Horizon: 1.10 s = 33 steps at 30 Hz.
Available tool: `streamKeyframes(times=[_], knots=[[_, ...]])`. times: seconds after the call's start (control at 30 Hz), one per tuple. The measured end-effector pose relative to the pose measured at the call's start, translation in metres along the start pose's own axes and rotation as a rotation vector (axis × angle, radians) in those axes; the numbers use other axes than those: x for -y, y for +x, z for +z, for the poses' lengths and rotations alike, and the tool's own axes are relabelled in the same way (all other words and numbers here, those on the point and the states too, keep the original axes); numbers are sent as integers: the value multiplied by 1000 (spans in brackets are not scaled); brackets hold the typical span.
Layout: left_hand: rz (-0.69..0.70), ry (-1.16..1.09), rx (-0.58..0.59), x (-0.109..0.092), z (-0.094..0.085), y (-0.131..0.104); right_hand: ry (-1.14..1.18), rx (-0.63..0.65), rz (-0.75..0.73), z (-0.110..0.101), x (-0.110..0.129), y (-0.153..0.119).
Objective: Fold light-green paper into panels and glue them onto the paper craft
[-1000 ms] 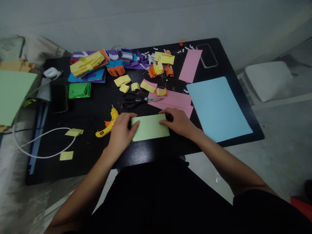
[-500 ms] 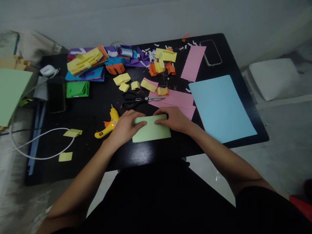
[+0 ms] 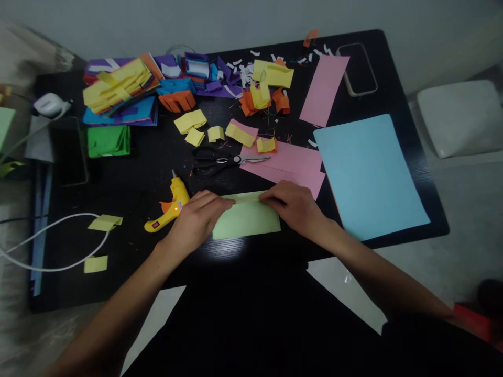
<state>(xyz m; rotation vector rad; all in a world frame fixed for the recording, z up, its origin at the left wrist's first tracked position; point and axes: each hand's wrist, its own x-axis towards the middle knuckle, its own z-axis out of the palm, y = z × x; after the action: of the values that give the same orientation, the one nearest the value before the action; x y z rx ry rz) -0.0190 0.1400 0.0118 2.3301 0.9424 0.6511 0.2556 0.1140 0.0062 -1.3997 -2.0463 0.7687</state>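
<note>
While the black worktop (image 3: 126, 196) carries everything, I see the blue sheet (image 3: 373, 178) lying flat on the right, apparently leaving room for the pale green paper (image 3: 245, 221) near the front edge. The left hand (image 3: 196, 217) and right hand (image 3: 296, 207) both pinch this paper towards its far side, probably against slipping, with the yellow glue gun (image 3: 178, 195) just beside the left, within easy reach.

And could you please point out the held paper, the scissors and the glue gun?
Held paper (image 3: 247, 219): head view, its near half.
Scissors (image 3: 237, 159): head view, on the pivot.
Glue gun (image 3: 179, 195): head view, its yellow body.
</note>
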Motion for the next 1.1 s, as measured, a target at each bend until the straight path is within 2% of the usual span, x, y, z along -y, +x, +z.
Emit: streamKeyframes(times=[0.13, 0.23, 0.53, 0.63, 0.77, 0.97, 1.1], knots=[[58, 91, -17, -2, 2, -14, -197, -69, -238, 2, -2, -12], [90, 156, -20, -3, 4, -22, -269, -96, -310, 2, -1, -20], [74, 235, -72, -9, 9, -26, -301, -63, -292, 2, 16, -19], [78, 226, -108, -11, 9, -27, -286, -18, -292, 0, 17, -21], [98, 218, -165, -16, 9, -35, -245, -31, -338, -1, 14, -31], [113, 169, -123, -21, 8, -56, -186, -54, -370, 2, 14, -48], [84, 157, -140, -23, 8, -60, -165, -63, -367, 3, 17, -51]])
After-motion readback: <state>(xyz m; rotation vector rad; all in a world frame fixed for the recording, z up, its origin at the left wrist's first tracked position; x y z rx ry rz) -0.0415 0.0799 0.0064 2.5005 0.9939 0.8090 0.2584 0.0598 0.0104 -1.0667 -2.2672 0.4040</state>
